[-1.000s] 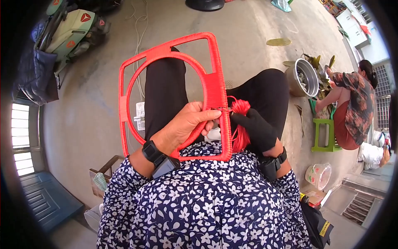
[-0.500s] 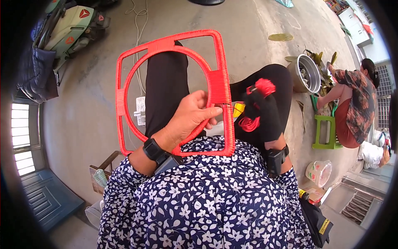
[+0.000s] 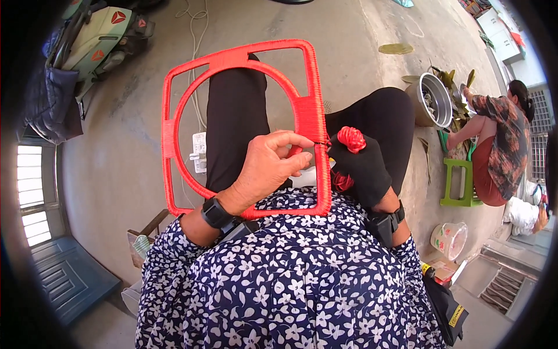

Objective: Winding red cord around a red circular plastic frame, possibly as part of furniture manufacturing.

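Note:
A square red frame (image 3: 318,64) with a round ring inside it lies across my lap, wrapped closely in shiny red cord. Bare and bent at the fingers, my left hand (image 3: 270,160) grips the frame's right side, thumb and forefinger close to a dark gap in the wrapping. Just right of that spot is my right hand (image 3: 366,168) in a black glove, closed around a bundle of red cord (image 3: 351,139). The bundle pokes out above the fist, and loose strands hang below it. The right fingertips are mostly hidden.
To the right, another person (image 3: 503,136) sits on a green stool (image 3: 456,186) by a metal pot (image 3: 430,102) and long leaves. A scooter (image 3: 96,43) stands at upper left. A white power strip (image 3: 199,152) lies beside my leg, and a clear bucket (image 3: 449,240) is at lower right.
My gloved right hand has come left and closer to the frame with the red cord. My left thumb and forefinger have shifted up toward the gap in the wrapping.

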Tool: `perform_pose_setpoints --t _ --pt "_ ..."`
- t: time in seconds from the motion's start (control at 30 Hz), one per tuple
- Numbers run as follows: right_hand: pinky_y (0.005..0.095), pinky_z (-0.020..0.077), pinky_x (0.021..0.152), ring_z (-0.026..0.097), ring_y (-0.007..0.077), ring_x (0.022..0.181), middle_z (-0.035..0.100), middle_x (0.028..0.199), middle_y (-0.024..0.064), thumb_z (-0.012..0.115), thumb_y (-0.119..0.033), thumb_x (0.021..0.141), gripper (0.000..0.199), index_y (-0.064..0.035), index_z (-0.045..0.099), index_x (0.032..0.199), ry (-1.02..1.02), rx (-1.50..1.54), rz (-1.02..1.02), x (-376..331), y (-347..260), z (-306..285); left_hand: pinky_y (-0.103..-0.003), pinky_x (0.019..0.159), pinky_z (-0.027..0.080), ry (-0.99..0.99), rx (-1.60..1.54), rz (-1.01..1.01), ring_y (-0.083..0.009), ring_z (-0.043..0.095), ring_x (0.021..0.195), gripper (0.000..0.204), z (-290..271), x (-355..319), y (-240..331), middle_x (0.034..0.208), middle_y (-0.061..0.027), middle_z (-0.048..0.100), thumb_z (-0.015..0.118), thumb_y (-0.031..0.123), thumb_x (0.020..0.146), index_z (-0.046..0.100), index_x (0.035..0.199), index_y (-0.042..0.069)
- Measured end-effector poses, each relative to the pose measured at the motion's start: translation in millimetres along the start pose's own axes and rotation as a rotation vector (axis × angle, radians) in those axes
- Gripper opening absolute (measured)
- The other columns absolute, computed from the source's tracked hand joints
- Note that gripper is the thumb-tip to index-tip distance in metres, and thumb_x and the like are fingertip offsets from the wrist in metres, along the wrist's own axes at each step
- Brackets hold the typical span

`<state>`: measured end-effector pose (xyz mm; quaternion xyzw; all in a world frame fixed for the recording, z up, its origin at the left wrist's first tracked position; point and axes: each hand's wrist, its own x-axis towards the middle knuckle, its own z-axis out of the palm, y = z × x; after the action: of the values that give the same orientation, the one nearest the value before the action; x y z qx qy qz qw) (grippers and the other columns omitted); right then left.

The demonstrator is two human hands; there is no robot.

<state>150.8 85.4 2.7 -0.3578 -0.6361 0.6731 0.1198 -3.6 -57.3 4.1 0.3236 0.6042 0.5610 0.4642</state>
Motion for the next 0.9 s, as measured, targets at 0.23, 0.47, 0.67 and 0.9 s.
perform_pose_setpoints --t 0.23,0.47,0.67,0.9 --pt "0.0247 0.0479 0.07 0.057 0.0058 0.079 0.063 0.085 -0.0015 0.071 -0.003 0.082 0.017 -0.0016 0.063 0.097 -0.068 0.018 -0.09 -1 2 1 -0.018 0.052 0.047 -0.071 -0.009 -0.098 -0.0037 0.059 0.065 0.02 -5 -2 -3 0.08 0.0 0.065 0.068 0.005 0.087 0.061 0.104 -0.001" --pt "0.0246 0.0476 0.069 0.056 0.0057 0.077 0.063 0.084 -0.0016 0.07 -0.004 0.084 0.016 -0.0019 0.063 0.098 -0.103 -0.003 -0.026 -5 3 3 -0.018 0.05 0.049 -0.031 -0.174 -0.061 -0.0071 0.061 0.063 0.019 1 -3 -11 0.091 -0.005 0.063 0.067 0.004 0.088 0.056 0.103 0.0" --pt "0.025 0.0479 0.065 0.058 0.0076 0.072 0.063 0.079 -0.0005 0.07 -0.01 0.086 0.016 -0.0012 0.063 0.097 -0.108 0.053 0.04 -11 9 3 -0.02 0.051 0.053 0.022 -0.362 -0.224 -0.0114 0.063 0.061 0.023 -4 0 -15 0.093 -0.0135 0.065 0.064 0.009 0.092 0.053 0.107 -0.004" --pt "0.0243 0.0477 0.063 0.06 0.0076 0.071 0.064 0.083 0.0013 0.066 -0.013 0.09 0.015 -0.0035 0.064 0.101 0.206 0.02 -0.323 9 11 -36 -0.017 0.043 0.047 -0.135 -0.477 -0.383 -0.0062 0.055 0.049 0.027 -3 12 -11 0.089 -0.0105 0.067 0.062 0.022 0.096 0.061 0.104 -0.004"
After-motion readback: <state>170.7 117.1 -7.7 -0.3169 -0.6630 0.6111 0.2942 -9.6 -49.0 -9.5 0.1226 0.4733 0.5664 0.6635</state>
